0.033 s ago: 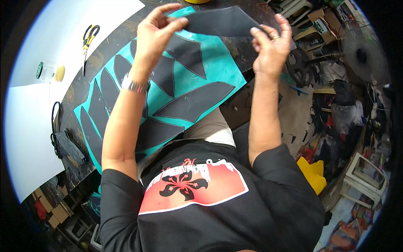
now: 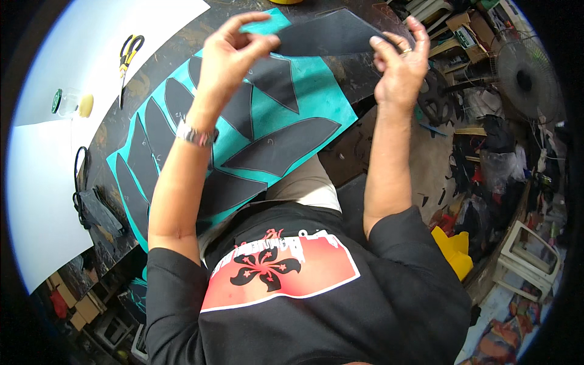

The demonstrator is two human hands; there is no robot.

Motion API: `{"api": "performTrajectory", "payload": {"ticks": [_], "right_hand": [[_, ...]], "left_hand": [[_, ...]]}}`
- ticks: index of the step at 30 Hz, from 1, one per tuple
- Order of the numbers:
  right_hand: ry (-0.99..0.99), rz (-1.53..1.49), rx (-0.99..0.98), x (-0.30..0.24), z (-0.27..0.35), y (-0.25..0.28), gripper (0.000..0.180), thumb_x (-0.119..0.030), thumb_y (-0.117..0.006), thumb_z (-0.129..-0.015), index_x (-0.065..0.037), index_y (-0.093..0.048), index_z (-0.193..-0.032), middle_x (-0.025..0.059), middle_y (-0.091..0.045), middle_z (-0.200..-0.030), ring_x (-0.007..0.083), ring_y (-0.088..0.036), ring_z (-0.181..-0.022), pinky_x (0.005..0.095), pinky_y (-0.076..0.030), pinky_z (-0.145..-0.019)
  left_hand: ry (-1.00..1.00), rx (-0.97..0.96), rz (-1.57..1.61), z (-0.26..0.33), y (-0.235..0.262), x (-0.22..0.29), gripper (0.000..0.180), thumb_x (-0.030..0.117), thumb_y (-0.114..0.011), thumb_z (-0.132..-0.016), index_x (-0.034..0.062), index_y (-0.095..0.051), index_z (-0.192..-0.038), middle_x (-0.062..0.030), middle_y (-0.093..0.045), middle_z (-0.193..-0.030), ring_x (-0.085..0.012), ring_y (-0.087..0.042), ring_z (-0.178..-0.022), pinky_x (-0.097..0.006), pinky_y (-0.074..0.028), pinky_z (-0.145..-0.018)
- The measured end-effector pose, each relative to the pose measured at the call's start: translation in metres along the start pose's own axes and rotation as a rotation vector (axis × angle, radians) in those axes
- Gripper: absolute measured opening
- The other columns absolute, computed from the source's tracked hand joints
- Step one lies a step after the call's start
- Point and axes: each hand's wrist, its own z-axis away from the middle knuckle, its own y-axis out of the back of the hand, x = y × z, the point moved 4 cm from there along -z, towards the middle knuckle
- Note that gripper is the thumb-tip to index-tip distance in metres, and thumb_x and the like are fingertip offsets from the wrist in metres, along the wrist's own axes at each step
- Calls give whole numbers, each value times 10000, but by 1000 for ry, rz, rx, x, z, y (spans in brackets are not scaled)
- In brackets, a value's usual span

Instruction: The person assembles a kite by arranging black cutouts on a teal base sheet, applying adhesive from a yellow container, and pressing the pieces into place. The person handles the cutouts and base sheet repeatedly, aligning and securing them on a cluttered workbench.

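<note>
Holding up one dark piece (image 2: 331, 38) by its two ends, the person keeps it between both hands, over the far edge of a teal sheet (image 2: 325, 103). The left hand (image 2: 238, 47) pinches the left end with the thumb and a bent finger, while the index finger stretches out above, away from the piece. This hand is a little blurred, so I cannot tell how firmly it presses. The right hand (image 2: 401, 66) pinches the right end: the thumb lies on the near side of the corner, and the other fingers are bent around behind it. The middle of the piece is free from both hands, with its upper edge rising to a blunt corner nearer to the right hand.

Below the left forearm and to its sides, several dark shapes (image 2: 281, 145) with pale outlines lie on the teal sheet, and some of them carry small pale marks. The teal sheet lies on a dark, stained table (image 2: 106, 135) and reaches over its near edge to the person's lap. On the left, scissors (image 2: 128, 58) with yellow and black handles lie partly on a white sheet (image 2: 52, 201), well apart from the hands.
</note>
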Motion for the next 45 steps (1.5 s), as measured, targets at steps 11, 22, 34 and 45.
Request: {"api": "performTrajectory", "payload": {"ticks": [11,22,34,45], "right_hand": [[53,471,-640,24,-66,-55,870,111,-664,-622,-46,-443,-1449,63,-636,-955,137,-588,-775,246,-502,-658],[272,807,-749,48,-58,-96,734,-6,-603,-659,-23,-506,-1386,232,-661,-897,370,-664,-844,389,-529,-764],[-69,998,-271,64,-101,46,710,-16,-734,-702,-206,-590,-1371,117,-685,-1046,203,-669,-905,330,-527,-833],[170,661,-655,46,9,-114,788,-58,-752,-757,-198,-429,-1462,105,-633,-949,213,-646,-823,349,-545,-716]], "left_hand": [[354,-56,-259,64,-78,2,656,58,-749,-860,101,-448,-1441,-60,-722,-774,-113,-709,-712,-234,-518,-606],[424,-202,-301,58,-82,-16,524,98,-692,-921,98,-500,-1408,-31,-709,-775,-91,-704,-701,-224,-472,-538],[209,-162,-360,68,-49,15,301,115,-714,-902,68,-671,-1196,-78,-738,-922,-112,-703,-803,-250,-543,-693],[232,-35,-1060,-28,108,-32,467,327,-714,-891,36,-661,-1252,-193,-707,-1143,-302,-693,-1015,-366,-521,-920]]}}
